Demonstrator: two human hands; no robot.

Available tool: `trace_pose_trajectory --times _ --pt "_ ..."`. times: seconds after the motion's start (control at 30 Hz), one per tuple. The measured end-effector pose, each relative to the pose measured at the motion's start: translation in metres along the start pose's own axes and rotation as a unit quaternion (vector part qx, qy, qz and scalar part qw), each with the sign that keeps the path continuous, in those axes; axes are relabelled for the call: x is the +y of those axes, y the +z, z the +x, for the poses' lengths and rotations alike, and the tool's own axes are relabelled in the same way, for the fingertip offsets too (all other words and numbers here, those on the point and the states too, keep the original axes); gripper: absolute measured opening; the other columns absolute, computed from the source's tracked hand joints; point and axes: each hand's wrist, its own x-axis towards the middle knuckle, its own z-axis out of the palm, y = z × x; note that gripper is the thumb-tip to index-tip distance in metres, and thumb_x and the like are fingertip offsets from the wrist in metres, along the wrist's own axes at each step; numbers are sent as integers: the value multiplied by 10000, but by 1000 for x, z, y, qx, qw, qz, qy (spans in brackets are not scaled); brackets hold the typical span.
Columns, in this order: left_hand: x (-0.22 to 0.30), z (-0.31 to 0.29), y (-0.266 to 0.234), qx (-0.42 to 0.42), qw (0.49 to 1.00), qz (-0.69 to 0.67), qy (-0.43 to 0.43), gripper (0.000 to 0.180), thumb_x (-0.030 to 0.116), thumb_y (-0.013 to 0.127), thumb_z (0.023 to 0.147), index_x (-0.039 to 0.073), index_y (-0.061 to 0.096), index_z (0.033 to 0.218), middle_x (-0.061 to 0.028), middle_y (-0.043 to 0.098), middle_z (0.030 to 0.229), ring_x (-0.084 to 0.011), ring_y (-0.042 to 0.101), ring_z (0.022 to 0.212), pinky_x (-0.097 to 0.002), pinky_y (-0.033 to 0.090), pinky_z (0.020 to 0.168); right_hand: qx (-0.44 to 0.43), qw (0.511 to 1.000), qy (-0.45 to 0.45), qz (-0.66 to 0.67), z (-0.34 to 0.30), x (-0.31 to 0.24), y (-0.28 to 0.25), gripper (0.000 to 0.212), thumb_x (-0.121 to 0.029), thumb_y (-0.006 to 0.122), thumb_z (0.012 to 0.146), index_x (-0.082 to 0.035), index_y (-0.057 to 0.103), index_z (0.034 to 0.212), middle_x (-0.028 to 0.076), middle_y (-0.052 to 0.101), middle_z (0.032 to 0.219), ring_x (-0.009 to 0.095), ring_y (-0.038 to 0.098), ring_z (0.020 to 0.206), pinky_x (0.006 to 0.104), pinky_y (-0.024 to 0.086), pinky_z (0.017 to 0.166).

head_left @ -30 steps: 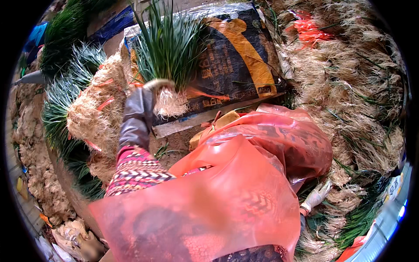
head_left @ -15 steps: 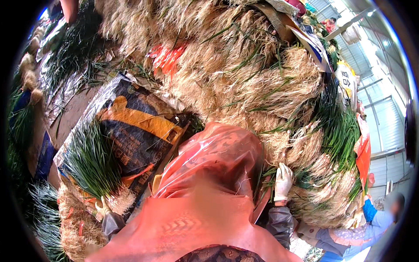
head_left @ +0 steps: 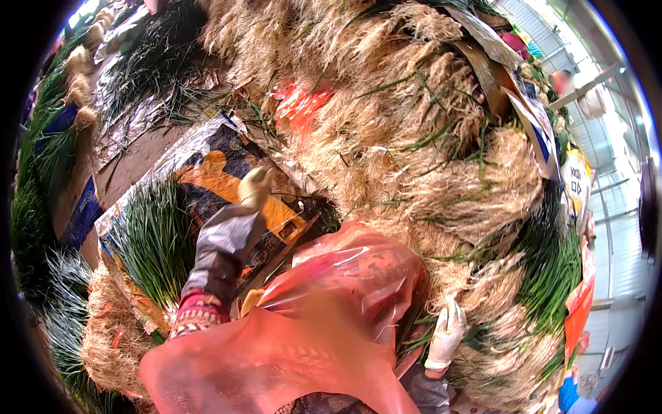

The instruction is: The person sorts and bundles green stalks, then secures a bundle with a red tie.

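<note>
My left hand point(head_left: 255, 189), in a pale glove, hangs over a dark printed sheet point(head_left: 227, 181) with an orange band. Its fingers are curled closed, and nothing shows in them. Beside that forearm lies a bunch of long, thin green-leaved plants point(head_left: 155, 238) on the same sheet; the sleeve hides part of its root end. My right hand point(head_left: 447, 332), also gloved, is at the right beside a heap of pale-rooted plants point(head_left: 489, 290). Its fingers are stretched out close together, and I see nothing held in them.
A large bank of plants with straw-coloured roots point(head_left: 386, 172) curves ahead and to the right. More bunches point(head_left: 103, 338) lie at the lower left. Red translucent plastic point(head_left: 296, 345) covers my lap. Another person's blue clothing point(head_left: 569, 393) shows at the lower right edge.
My left hand has left the root end of the green bunch and moved forward and right over the dark sheet. My right hand has shifted slightly nearer. The whole view has turned a little.
</note>
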Motion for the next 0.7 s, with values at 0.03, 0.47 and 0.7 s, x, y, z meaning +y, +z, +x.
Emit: trace_pose_trajectory --times 0.03,0.47,0.7 --pt "13 19 18 -3 998 67 17 223 296 623 853 89 677 915 -58 655 784 -168 607 697 -301 476 665 -11 1000 6 14 5 -5 2 281 -91 535 887 -45 585 1160 120 597 1111 307 535 1025 402 397 930" --pt "40 233 186 -59 986 113 -103 439 469 701 739 233 653 1107 -52 679 1030 -221 642 938 -327 482 827 -132 989 65 4 10 -9 28 248 -84 540 874 -29 619 1102 132 622 1073 299 570 996 393 432 902" --pt "22 270 190 -191 951 -215 -115 183 211 664 834 50 683 919 -86 662 724 -148 575 505 -294 446 448 -174 979 105 26 7 -5 37 255 -106 525 885 7 611 1096 152 630 1069 300 584 995 373 438 904"
